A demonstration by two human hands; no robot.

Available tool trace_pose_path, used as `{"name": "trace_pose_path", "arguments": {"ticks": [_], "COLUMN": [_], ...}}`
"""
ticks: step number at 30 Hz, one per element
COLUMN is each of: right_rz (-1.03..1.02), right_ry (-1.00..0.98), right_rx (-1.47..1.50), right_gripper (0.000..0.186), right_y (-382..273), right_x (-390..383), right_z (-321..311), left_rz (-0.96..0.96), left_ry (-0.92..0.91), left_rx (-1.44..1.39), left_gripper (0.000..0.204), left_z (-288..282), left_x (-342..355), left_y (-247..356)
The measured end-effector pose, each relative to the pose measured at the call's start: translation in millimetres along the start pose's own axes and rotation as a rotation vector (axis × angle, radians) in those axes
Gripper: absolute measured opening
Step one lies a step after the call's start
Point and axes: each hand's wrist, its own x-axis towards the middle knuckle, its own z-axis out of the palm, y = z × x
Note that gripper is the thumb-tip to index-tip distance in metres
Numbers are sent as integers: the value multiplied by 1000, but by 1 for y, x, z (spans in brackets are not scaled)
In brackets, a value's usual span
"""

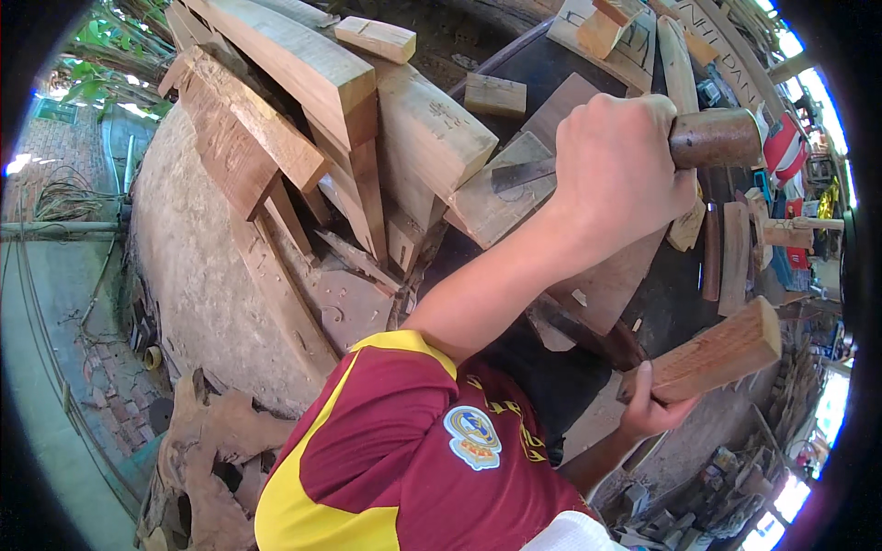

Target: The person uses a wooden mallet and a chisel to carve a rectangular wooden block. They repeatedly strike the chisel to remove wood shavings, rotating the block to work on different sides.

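Observation:
My left hand [620, 161] is closed in a fist round a chisel. Its thick brown round handle [712, 140] sticks out to the right of the fist, and a flat grey blade [522, 174] shows on the left, over a pale wood piece [501, 202]. Lower right, my right hand [657, 413] grips a reddish-brown rectangular wood block [712, 354], raised at a tilt. Its fingers wrap round the block's near end. The two hands are apart.
Cut wood beams [294, 60] lie stacked at the upper left beside a large pale rounded surface [197, 248]. Dark-edged wood strips [733, 257] stand at the right. A gnarled wood piece [211, 441] sits at the lower left, and wood offcuts [684, 523] litter the lower right.

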Motion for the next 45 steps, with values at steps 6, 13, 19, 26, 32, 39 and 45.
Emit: {"name": "trace_pose_path", "arguments": {"ticks": [6,13,19,26,32,39,45], "right_rz": [-102,-290,-559,-55,-463,-139,1], "right_ry": [240,500,1,240,-14,45,-54], "right_rx": [-145,247,-438,302,-323,-292,-147], "right_gripper": [80,61,64,68,64,75,76], "right_y": [-18,-63,-59,-78,-59,-42,-11], "right_x": [69,202,182,188,152,134,65], "right_z": [-19,-52,38,8,32,4,2], "left_rz": [-19,-5,-34,-58,-81,179,400], "left_ry": [51,53,30,-120,-187,-457,-630], "left_rx": [-91,-61,21,40,137,198,111], "left_gripper": [13,16,13,15,14,10,17], "left_z": [-8,-8,-1,-3,6,15,-8], "left_x": [1,-3,-7,-7,-10,-29,-76], "left_y": [-2,-2,-5,1,-9,-9,4]}}
